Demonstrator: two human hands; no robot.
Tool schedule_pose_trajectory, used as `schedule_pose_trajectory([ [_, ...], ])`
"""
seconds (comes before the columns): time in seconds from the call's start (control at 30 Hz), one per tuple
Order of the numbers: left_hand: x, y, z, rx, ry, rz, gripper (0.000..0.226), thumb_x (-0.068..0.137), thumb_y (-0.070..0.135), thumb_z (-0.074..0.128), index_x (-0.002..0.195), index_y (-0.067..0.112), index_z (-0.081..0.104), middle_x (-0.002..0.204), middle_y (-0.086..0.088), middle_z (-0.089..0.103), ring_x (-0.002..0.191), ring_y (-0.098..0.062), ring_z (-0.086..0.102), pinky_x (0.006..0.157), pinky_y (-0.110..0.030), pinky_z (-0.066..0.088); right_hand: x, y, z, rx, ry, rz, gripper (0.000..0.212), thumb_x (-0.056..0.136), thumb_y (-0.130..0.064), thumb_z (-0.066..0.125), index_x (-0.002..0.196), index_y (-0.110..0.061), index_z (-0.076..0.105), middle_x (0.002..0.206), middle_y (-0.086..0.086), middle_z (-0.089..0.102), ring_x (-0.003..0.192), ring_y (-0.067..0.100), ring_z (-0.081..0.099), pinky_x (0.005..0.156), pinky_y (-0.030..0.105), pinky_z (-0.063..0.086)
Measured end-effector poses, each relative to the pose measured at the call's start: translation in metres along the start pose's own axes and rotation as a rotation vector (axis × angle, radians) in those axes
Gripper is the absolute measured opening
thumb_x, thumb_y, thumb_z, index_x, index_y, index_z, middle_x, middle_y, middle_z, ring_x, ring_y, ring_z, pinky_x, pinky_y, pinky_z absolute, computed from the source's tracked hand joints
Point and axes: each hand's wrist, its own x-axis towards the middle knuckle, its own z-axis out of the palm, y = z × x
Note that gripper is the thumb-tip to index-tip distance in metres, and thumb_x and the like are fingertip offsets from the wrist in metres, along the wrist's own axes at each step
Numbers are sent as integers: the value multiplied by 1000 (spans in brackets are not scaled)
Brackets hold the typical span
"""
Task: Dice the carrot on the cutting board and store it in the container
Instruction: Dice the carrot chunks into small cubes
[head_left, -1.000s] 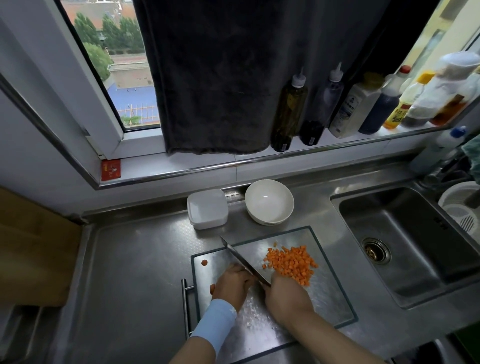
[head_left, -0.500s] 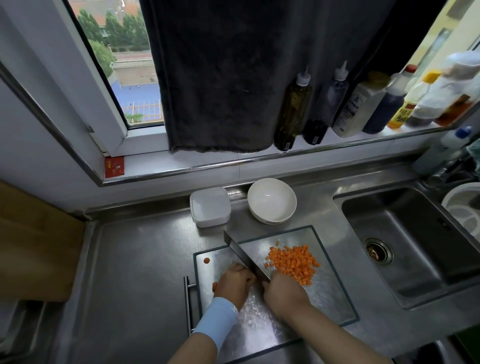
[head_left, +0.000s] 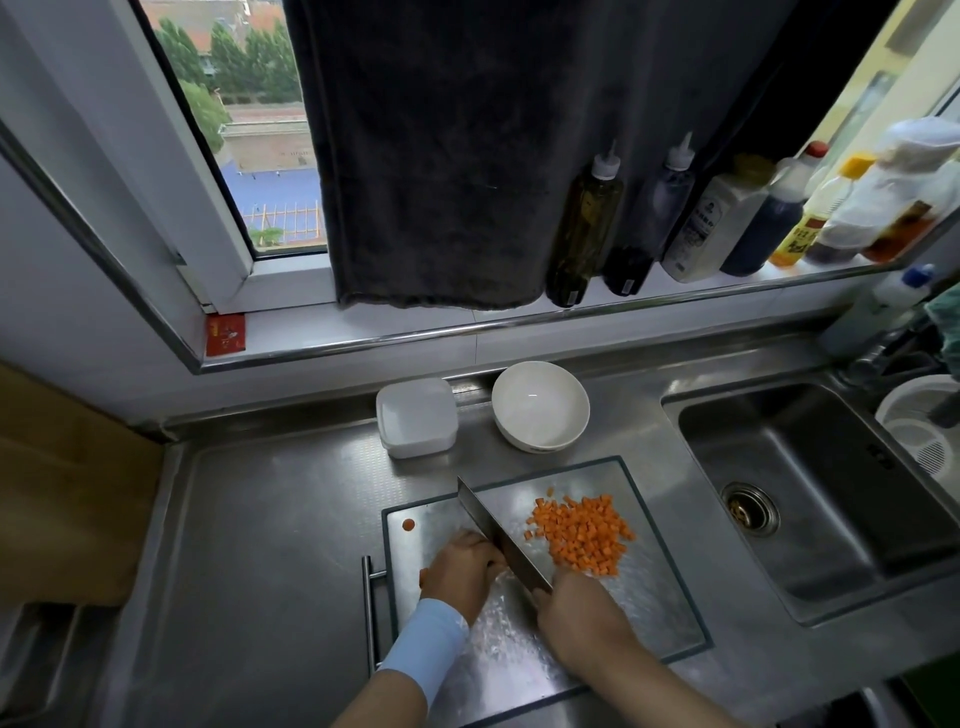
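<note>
A steel cutting board (head_left: 644, 618) lies on the counter in front of me. A heap of orange carrot dice (head_left: 582, 535) sits on its right half. My right hand (head_left: 576, 618) grips the handle of a cleaver (head_left: 498, 535), whose blade runs diagonally beside the heap. My left hand (head_left: 465, 569), fingers curled, holds down a carrot remnant just left of the blade; only an orange edge (head_left: 423, 576) shows. One round carrot slice (head_left: 409, 525) lies at the board's far left corner. A white square container (head_left: 415, 415) stands behind the board.
A white bowl (head_left: 540, 405) stands next to the container. The sink (head_left: 810, 493) lies to the right, with a white strainer (head_left: 919, 431) beyond it. Several bottles (head_left: 587, 223) line the window sill under a dark towel (head_left: 441, 156). A wooden board (head_left: 57, 493) lies at the left.
The blade has tipped more upright and closer to my left hand's fingers. Both hands stay in place on the board, and the dice heap is unchanged.
</note>
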Motion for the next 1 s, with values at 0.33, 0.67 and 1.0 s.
schedule_pose_trajectory([
  [0.33, -8, -1, 5, 22, 47, 45, 27, 99, 30, 45, 110, 29, 69, 117, 12, 57, 112, -2, 45, 71, -7, 22, 18, -17, 4, -12, -15, -10, 29, 100, -39, 46, 109, -15, 60, 109, 6, 67, 101, 26, 64, 81, 33, 50],
  [0.67, -5, -1, 5, -24, 67, 18, 22, 96, 23, 50, 103, 23, 70, 108, 6, 60, 105, -8, 53, 69, -7, 22, 5, 1, 4, -12, 18, -3, 30, 101, -39, 46, 109, -16, 63, 108, 5, 68, 101, 25, 65, 79, 30, 48],
  [1.0, -4, -1, 6, -38, 54, -53, 18, 95, 27, 52, 99, 27, 70, 105, 7, 60, 96, -9, 56, 79, -15, 40, 19, -5, 14, 28, -11, 29, 26, 101, -35, 47, 108, -15, 63, 107, 5, 68, 101, 22, 64, 83, 31, 50],
])
